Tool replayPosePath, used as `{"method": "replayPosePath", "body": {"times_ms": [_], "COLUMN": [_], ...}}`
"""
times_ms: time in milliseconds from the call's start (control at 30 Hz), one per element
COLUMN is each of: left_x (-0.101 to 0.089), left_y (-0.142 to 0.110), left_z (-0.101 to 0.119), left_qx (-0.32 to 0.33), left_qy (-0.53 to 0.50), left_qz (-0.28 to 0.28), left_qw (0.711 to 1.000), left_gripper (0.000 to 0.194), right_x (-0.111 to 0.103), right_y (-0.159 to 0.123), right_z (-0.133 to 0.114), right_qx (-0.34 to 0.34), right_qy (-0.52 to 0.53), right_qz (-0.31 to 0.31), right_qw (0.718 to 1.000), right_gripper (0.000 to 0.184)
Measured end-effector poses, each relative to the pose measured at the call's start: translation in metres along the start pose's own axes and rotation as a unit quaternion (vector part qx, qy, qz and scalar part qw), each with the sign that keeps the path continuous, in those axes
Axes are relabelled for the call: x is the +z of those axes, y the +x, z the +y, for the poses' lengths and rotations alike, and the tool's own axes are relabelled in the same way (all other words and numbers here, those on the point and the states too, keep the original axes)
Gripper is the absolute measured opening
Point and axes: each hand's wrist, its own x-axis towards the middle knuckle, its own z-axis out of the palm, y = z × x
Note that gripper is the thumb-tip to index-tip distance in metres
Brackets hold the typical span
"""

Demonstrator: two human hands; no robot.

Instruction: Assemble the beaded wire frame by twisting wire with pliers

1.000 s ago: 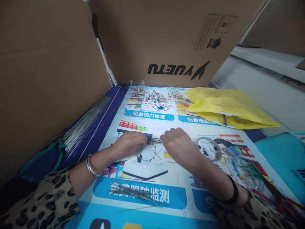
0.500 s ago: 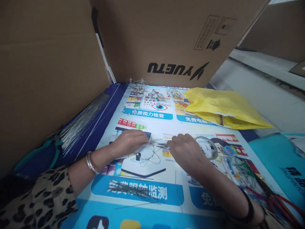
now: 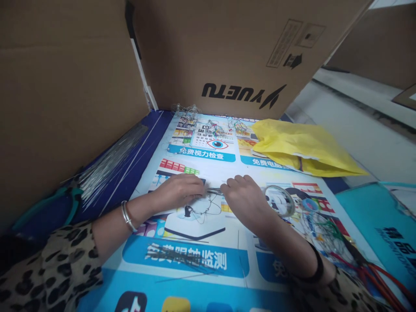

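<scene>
My left hand (image 3: 182,189) is closed in a pinch on a thin wire piece (image 3: 204,211), a loop with small beads and a dark bead that hangs below the fingers over the printed sheet. My right hand (image 3: 244,200) grips slim metal pliers (image 3: 214,190). Their jaws point left and reach the fingertips of my left hand, at the upper end of the wire. Whether the jaws are closed on the wire I cannot tell.
Cardboard walls (image 3: 208,47) stand behind and left. Straight wires (image 3: 110,162) and teal-handled pliers (image 3: 73,208) lie left. A yellow bag (image 3: 305,145), a tape roll (image 3: 287,201), tangled wires (image 3: 321,229) and red-handled scissors (image 3: 373,273) are on the right. Dark wires (image 3: 177,258) lie in front.
My right hand has moved left and slightly up, bringing the pliers' jaws up to the left fingertips. The left hand has shifted slightly, still pinching the wire piece.
</scene>
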Motion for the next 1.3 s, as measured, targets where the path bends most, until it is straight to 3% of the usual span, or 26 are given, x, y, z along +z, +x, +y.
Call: {"method": "replayPosePath", "body": {"times_ms": [267, 533, 833, 1067, 1300], "left_x": [-0.022, -0.036, -0.029, -0.013, -0.005], "left_y": [0.0, 0.0, 0.002, 0.0, -0.004], "left_z": [0.01, 0.012, 0.017, 0.011, 0.004], "left_qx": [0.042, 0.032, 0.046, -0.044, -0.088], "left_qy": [0.067, 0.007, 0.07, -0.043, -0.086], "left_qz": [-0.122, -0.154, -0.121, -0.027, -0.006], "left_qw": [0.989, 0.988, 0.989, 0.998, 0.992], "left_gripper": [0.025, 0.018, 0.021, 0.023, 0.014], "right_x": [0.002, 0.005, 0.003, 0.001, -0.006], "right_y": [0.007, 0.01, 0.015, 0.019, 0.01], "right_z": [-0.003, -0.003, -0.007, -0.008, 0.009], "right_qx": [-0.01, -0.012, -0.02, -0.045, -0.039], "right_qy": [0.005, 0.006, 0.014, 0.026, 0.017], "right_qz": [0.012, 0.016, 0.022, 0.034, 0.018], "right_qw": [1.0, 1.0, 0.999, 0.998, 0.999], "right_gripper": [0.01, 0.009, 0.007, 0.009, 0.012]}}
